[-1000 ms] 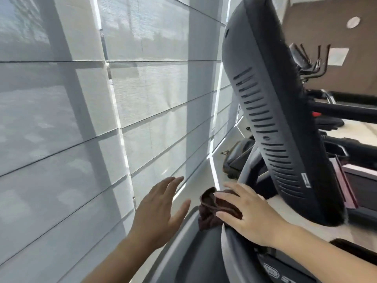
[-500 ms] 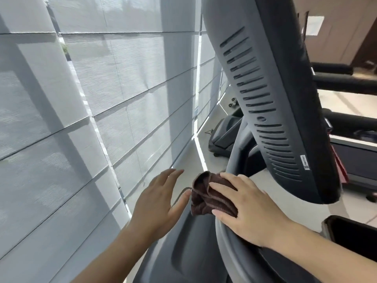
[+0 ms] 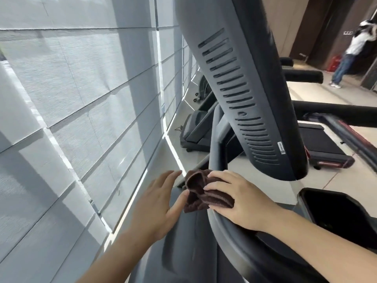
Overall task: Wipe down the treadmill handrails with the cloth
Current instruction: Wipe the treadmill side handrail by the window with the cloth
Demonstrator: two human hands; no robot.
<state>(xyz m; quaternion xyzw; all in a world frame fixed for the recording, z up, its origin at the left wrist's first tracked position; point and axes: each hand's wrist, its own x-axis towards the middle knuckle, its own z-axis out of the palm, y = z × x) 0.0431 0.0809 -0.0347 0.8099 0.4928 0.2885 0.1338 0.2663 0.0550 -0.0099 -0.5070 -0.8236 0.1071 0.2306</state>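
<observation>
Right hand point(image 3: 240, 203) lies palm-down on a bunched dark brown cloth point(image 3: 204, 194), fingers point(image 3: 217, 175) spread flat over it and pressing it onto the grey handrail point(image 3: 219, 158) of the treadmill; pressing, not a closed grasp. Cloth sits on the rail's bend, just below the lower edge of the tilted console point(image 3: 255, 94), its loose end hanging off the rail's left side. Left hand point(image 3: 157, 203) is open, fingers straight and together, thumb tip touching or just beside the cloth's edge; it holds nothing. Window blinds point(image 3: 71, 109) fill the left side. Another treadmill point(image 3: 324, 148) stands to the right. A person point(image 3: 348, 52) stands far back, by a dark wall.
</observation>
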